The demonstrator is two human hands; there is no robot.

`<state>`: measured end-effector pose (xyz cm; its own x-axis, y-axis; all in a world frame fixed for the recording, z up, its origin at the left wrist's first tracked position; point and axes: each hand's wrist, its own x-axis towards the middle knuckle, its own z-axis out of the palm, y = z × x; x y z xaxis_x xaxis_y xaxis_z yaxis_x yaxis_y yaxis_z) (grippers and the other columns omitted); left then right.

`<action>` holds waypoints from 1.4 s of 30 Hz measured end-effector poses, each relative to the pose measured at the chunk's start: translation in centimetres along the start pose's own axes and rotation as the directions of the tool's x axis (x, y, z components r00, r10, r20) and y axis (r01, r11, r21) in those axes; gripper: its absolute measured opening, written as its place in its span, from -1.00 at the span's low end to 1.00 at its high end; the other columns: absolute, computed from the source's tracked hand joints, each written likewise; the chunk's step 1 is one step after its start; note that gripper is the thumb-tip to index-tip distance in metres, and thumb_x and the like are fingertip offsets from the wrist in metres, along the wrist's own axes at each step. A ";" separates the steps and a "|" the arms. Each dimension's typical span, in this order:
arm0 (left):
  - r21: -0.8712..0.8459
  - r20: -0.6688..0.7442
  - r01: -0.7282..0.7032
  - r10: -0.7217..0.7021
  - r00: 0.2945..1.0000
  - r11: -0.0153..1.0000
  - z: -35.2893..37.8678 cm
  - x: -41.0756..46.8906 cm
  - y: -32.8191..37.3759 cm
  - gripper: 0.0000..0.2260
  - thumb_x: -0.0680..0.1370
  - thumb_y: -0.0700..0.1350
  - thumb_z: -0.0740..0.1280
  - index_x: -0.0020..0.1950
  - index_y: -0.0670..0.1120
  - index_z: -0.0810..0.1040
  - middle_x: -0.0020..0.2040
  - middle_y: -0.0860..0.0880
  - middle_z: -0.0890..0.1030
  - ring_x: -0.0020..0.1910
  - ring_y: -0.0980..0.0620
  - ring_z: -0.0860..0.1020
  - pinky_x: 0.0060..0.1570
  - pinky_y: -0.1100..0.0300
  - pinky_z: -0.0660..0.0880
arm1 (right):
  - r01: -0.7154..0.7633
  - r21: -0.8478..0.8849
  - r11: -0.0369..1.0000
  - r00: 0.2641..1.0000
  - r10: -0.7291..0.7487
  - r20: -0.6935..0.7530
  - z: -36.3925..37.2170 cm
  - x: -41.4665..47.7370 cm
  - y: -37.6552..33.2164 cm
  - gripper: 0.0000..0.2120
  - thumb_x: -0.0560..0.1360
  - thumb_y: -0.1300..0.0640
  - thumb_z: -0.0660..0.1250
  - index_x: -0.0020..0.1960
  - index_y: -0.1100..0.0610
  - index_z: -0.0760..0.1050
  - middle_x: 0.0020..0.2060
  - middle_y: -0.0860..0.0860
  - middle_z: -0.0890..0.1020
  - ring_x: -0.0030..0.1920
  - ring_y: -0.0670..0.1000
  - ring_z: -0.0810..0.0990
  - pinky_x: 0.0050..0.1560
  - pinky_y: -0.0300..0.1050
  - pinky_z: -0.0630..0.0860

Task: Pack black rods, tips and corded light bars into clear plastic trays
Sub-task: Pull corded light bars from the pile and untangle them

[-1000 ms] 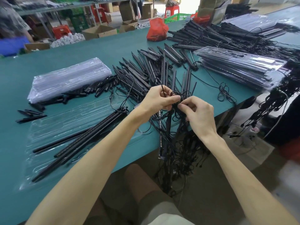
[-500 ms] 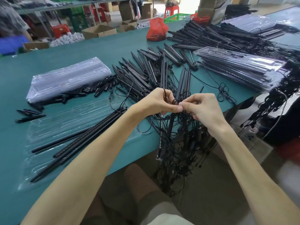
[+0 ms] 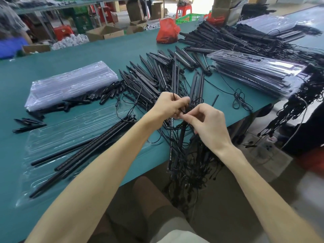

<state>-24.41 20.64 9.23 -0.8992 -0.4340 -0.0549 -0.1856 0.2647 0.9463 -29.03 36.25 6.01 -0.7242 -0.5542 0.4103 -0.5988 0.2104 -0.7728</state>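
My left hand (image 3: 169,106) and my right hand (image 3: 208,126) meet over the table's front edge and pinch the black cord of a bundle of corded light bars (image 3: 177,149) whose cords hang down off the edge. A clear plastic tray (image 3: 57,137) lies flat at the front left with several black rods (image 3: 84,155) lying across it. More light bars (image 3: 154,78) are heaped behind my hands. Short black tips (image 3: 105,96) lie beside a stack of empty clear trays (image 3: 70,85).
A stack of filled trays (image 3: 259,72) sits at the right, with cords (image 3: 301,109) hanging off the table's end. A loose coiled cord (image 3: 241,100) lies near the edge. A red bag (image 3: 166,31) stands at the back, beside a big pile of bars (image 3: 228,37).
Both hands have shifted slightly along the cord bundle and worked the cord between their fingertips; the right hand has dropped a little. Rods and trays lie as before.
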 end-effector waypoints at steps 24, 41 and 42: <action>-0.734 -0.138 -0.121 0.029 0.990 0.669 -15.3 -4.6 2.0 -0.80 0.62 -0.03 0.38 -0.06 -0.15 0.50 -0.30 0.04 0.50 -0.37 0.18 0.49 -0.26 0.30 0.52 | -0.006 -0.422 0.906 1.000 -0.001 -0.018 3.3 -0.6 0.7 -0.51 0.58 0.07 0.38 0.44 0.16 0.34 0.07 0.06 0.36 -0.03 0.06 0.49 -0.05 -0.17 0.45; 0.808 -0.182 0.256 -0.189 0.965 0.531 -15.4 -7.5 -9.5 -0.53 0.49 0.11 0.50 0.21 -0.15 0.45 0.14 -0.09 0.48 0.11 -0.08 0.49 0.17 0.02 0.49 | -0.303 0.357 0.884 0.947 0.237 0.219 10.2 2.5 -3.1 -0.05 0.55 -0.03 0.43 0.63 0.11 -0.17 -0.08 -0.07 0.60 -0.19 -0.11 0.69 -0.08 -0.09 0.64; 0.826 -0.193 0.247 -0.157 0.969 0.507 -15.2 -7.7 -10.1 -0.52 0.50 0.12 0.48 0.24 -0.15 0.45 0.16 -0.11 0.46 0.14 -0.10 0.48 0.20 -0.01 0.47 | -0.312 0.371 0.874 0.945 0.245 0.217 10.3 2.7 -3.1 -0.05 0.55 -0.06 0.42 0.64 0.07 -0.19 -0.09 -0.05 0.60 -0.21 -0.11 0.69 -0.15 -0.15 0.63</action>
<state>-9.55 8.20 4.94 -0.7652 -0.6284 -0.1398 -0.6433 0.7383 0.2029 -25.62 25.84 4.52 -0.7571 -0.6466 0.0934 -0.1707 0.0578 -0.9836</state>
